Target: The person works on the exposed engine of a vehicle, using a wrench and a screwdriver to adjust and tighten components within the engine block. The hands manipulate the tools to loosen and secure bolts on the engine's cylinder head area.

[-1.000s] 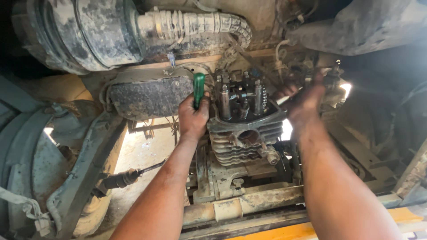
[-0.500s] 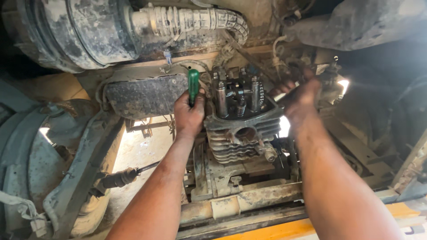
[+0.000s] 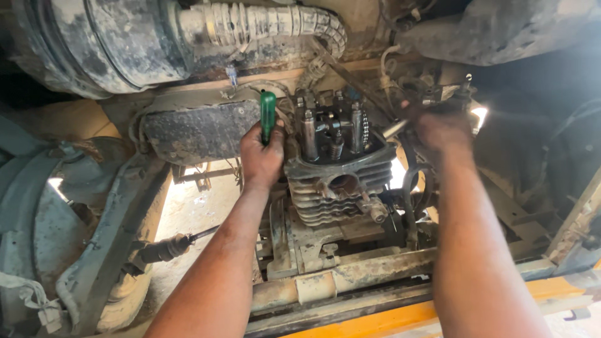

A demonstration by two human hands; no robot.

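A finned engine cylinder head (image 3: 341, 181) with exposed valve springs and studs sits in the middle of a dirty vehicle frame. My left hand (image 3: 261, 156) grips a green-handled screwdriver (image 3: 268, 112) held upright against the head's left side. My right hand (image 3: 441, 128) is at the head's upper right, closed on a slim metal tool (image 3: 395, 129) whose bright end points toward the head. Both forearms reach in from below.
A ribbed hose (image 3: 263, 22) and a large dirty drum (image 3: 94, 44) lie above. A black mesh-covered part (image 3: 194, 131) sits left of the head. A cable end (image 3: 169, 247) hangs lower left. A yellow frame rail (image 3: 375, 319) runs along the bottom.
The view has shifted slightly. My left hand stays on the screwdriver beside the head. My right hand has moved a little at the upper right, and the metal tool now shows.
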